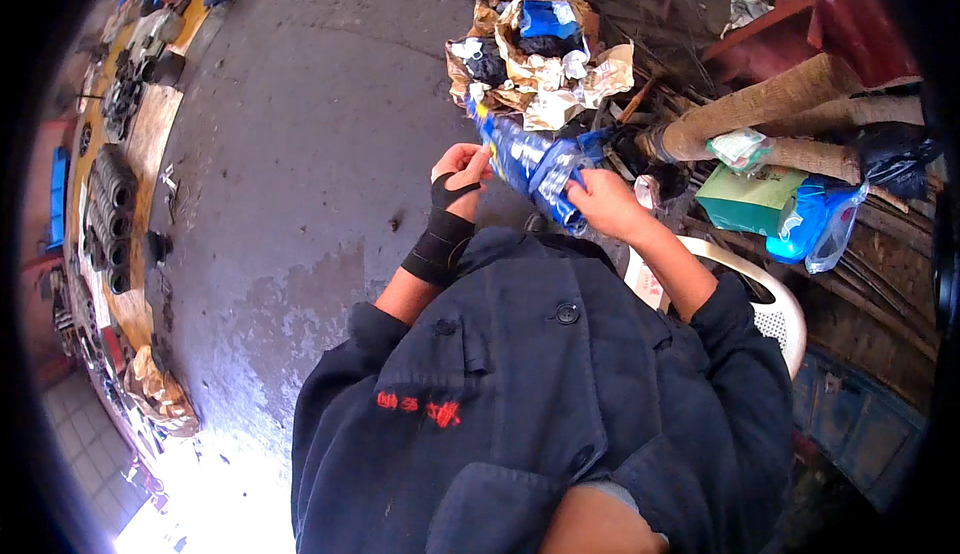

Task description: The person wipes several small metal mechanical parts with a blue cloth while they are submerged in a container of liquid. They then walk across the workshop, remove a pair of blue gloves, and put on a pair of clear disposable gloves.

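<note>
A long blue plastic packet [528, 159] with clear parts is held between both hands in front of my chest. My left hand [460, 169], with a black wrap around its wrist, pinches the packet's upper left end. My right hand [605, 204] grips its lower right end. I wear a dark blue work jacket [540, 394] with red stitching.
A heap of torn cardboard and wrappers [535, 54] lies on the grey concrete floor [300, 154] beyond my hands. Rows of dark ring-shaped parts [110, 214] lie on boards at the left. A white plastic chair [770, 304], a green box [745, 199] and blue bags [810, 219] stand at the right.
</note>
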`<action>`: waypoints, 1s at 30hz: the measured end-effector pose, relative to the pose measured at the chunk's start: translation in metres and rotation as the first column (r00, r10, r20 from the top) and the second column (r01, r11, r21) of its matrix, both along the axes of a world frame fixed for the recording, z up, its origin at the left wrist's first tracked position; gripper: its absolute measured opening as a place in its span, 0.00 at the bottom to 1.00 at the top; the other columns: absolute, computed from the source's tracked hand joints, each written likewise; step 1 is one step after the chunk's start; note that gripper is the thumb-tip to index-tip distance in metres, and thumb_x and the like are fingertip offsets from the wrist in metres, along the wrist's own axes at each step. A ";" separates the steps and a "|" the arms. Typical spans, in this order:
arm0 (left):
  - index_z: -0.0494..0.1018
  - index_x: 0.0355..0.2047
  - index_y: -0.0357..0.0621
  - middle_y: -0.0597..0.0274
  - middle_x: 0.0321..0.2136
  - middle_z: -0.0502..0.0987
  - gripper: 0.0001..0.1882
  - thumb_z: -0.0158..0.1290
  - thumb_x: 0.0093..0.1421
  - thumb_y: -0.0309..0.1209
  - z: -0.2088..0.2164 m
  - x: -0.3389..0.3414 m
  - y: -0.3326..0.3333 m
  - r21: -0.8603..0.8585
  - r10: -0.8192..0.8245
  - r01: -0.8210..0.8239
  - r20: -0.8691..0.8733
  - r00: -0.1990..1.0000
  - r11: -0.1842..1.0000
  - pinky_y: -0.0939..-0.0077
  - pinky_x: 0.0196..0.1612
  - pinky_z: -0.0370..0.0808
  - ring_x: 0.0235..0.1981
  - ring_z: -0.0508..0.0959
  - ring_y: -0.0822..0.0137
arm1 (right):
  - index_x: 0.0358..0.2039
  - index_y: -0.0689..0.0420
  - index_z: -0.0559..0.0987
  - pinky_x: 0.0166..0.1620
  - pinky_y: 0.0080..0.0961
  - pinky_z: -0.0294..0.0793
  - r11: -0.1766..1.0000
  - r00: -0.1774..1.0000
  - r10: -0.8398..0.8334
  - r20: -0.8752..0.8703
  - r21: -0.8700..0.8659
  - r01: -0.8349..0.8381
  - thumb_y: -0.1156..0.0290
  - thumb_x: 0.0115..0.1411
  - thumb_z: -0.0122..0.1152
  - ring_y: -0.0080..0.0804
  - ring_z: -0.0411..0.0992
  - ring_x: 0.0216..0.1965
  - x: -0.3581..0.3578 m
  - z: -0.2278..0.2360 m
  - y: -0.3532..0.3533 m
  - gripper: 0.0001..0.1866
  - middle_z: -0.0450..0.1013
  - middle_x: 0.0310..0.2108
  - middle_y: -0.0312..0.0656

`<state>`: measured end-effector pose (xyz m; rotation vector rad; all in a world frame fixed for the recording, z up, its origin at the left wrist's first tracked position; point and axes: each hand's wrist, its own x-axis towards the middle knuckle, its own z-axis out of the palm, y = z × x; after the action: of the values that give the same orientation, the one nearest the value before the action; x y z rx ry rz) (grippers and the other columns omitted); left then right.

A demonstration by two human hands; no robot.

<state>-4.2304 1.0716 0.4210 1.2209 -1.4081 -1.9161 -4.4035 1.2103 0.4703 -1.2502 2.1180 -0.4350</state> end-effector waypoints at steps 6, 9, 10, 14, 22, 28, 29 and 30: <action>0.69 0.34 0.41 0.69 0.25 0.72 0.09 0.53 0.59 0.33 0.013 -0.017 0.022 -0.079 -0.163 0.150 -0.183 0.970 0.985 0.87 0.29 0.67 0.27 0.71 0.78 | 0.26 0.68 0.74 0.33 0.43 0.68 0.962 0.968 -0.139 0.209 -0.203 0.182 0.62 0.56 0.52 0.55 0.72 0.29 0.009 -0.009 -0.004 0.17 0.71 0.24 0.59; 0.67 0.30 0.43 0.72 0.22 0.69 0.08 0.54 0.59 0.31 0.007 -0.021 0.026 -0.191 -0.143 0.106 -0.194 0.970 0.976 0.87 0.28 0.66 0.24 0.68 0.80 | 0.27 0.67 0.74 0.32 0.43 0.68 0.950 0.958 -0.158 0.240 -0.228 0.214 0.63 0.56 0.52 0.55 0.72 0.29 0.012 -0.011 -0.005 0.16 0.72 0.24 0.59; 0.67 0.30 0.43 0.72 0.22 0.68 0.08 0.54 0.59 0.31 0.007 -0.022 0.028 -0.221 -0.144 0.107 -0.157 0.977 0.969 0.87 0.28 0.65 0.24 0.67 0.81 | 0.27 0.67 0.74 0.32 0.43 0.68 0.944 0.952 -0.164 0.258 -0.240 0.227 0.63 0.56 0.52 0.55 0.72 0.28 0.013 -0.013 -0.005 0.16 0.72 0.24 0.58; 0.66 0.24 0.42 0.73 0.20 0.65 0.11 0.52 0.60 0.32 0.002 -0.022 0.033 -0.412 -0.124 0.108 -0.011 0.992 0.905 0.86 0.25 0.60 0.22 0.62 0.82 | 0.25 0.66 0.74 0.31 0.44 0.68 0.920 0.937 -0.191 0.292 -0.279 0.275 0.63 0.57 0.52 0.55 0.71 0.27 0.023 -0.019 -0.002 0.16 0.71 0.22 0.57; 0.70 0.19 0.38 0.54 0.13 0.66 0.21 0.48 0.62 0.41 -0.006 -0.015 0.024 -0.517 0.030 0.029 0.105 0.994 0.856 0.71 0.21 0.64 0.15 0.67 0.69 | 0.23 0.64 0.72 0.30 0.43 0.67 0.954 0.944 -0.073 0.322 -0.255 0.160 0.63 0.58 0.51 0.55 0.70 0.26 0.039 -0.005 -0.002 0.16 0.70 0.21 0.56; 0.73 0.19 0.38 0.59 0.12 0.69 0.22 0.47 0.62 0.43 -0.027 -0.013 -0.022 -0.605 0.235 -0.174 0.023 0.972 0.777 0.75 0.22 0.67 0.14 0.67 0.73 | 0.26 0.63 0.70 0.33 0.45 0.68 0.907 0.987 0.122 0.109 -0.415 -0.067 0.63 0.59 0.49 0.56 0.70 0.29 0.052 -0.006 -0.010 0.14 0.70 0.26 0.56; 0.70 0.16 0.38 0.57 0.11 0.67 0.22 0.48 0.61 0.41 -0.030 -0.016 -0.021 -0.609 0.268 -0.167 0.078 0.960 0.776 0.73 0.21 0.66 0.14 0.65 0.72 | 0.27 0.62 0.70 0.34 0.46 0.69 0.915 0.991 0.127 0.044 -0.391 -0.100 0.63 0.59 0.49 0.55 0.70 0.29 0.053 -0.007 -0.008 0.14 0.71 0.28 0.55; 0.68 0.15 0.38 0.57 0.10 0.65 0.22 0.49 0.61 0.41 -0.030 -0.015 -0.023 -0.644 0.264 -0.110 0.148 0.953 0.758 0.73 0.21 0.65 0.13 0.64 0.71 | 0.27 0.62 0.71 0.33 0.45 0.70 0.922 0.992 0.121 -0.028 -0.367 -0.122 0.63 0.59 0.49 0.54 0.71 0.28 0.053 -0.006 -0.007 0.14 0.71 0.27 0.54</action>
<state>-4.2453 1.0488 0.3914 1.1982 -1.7699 -1.0317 -4.3509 1.2033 0.4641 -1.5822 2.0059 -0.8037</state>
